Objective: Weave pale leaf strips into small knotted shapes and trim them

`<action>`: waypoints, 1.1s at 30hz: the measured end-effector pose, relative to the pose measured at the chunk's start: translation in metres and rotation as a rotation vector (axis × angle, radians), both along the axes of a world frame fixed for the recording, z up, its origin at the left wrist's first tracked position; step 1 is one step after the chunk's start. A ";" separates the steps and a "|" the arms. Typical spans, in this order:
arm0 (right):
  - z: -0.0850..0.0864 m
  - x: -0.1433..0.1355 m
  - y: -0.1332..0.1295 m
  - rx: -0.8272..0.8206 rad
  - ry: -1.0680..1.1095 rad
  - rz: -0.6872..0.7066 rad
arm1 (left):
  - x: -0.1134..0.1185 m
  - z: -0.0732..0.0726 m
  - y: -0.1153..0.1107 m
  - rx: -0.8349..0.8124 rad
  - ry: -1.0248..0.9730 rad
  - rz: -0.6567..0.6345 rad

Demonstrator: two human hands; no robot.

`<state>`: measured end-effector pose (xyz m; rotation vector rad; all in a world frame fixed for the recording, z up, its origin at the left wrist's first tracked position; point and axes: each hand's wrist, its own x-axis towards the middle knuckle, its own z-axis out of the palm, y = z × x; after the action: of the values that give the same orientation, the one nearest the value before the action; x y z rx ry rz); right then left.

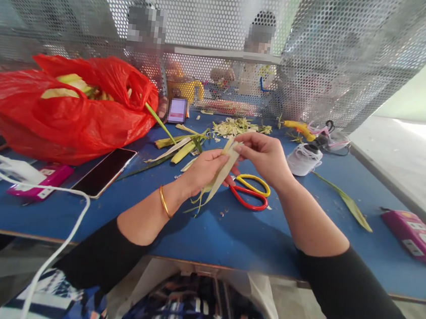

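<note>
Pale strips of corn husk [219, 174] hang between my two hands, their thin green ends trailing below. My left hand [206, 169] is closed around the strips, thumb on top. At their upper end my right hand [264, 155] pinches the husk between thumb and fingers. Scissors with one yellow and one red handle [250, 197] lie on the blue table just under my right hand; their blades are partly hidden by my fingers. Beyond my left hand lie loose green and yellow husk leaves [183, 152]. A heap of cut husk scraps [235, 126] sits farther back.
A red plastic bag [113, 128] holding husks fills the left, near a dark phone [105, 172] and white cable [76, 226]. White thread spool [304, 160], single leaf [352, 207] and magenta pack [420, 237] are on the right. A perforated metal screen [219, 23] stands behind.
</note>
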<state>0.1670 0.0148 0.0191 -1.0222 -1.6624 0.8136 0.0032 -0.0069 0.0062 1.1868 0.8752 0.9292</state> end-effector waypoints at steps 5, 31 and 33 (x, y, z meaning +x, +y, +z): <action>0.004 0.000 -0.002 0.045 -0.023 -0.008 | 0.000 0.000 0.000 -0.042 -0.023 -0.029; -0.014 -0.018 -0.003 0.127 0.161 -0.228 | 0.000 -0.003 0.000 -0.088 -0.162 -0.036; -0.016 -0.018 -0.004 0.155 0.134 -0.233 | 0.000 -0.002 -0.001 -0.101 -0.154 -0.045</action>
<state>0.1486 0.0113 0.0035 -1.0082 -1.4380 0.5777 0.0037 -0.0080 0.0041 1.0303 0.7600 0.9169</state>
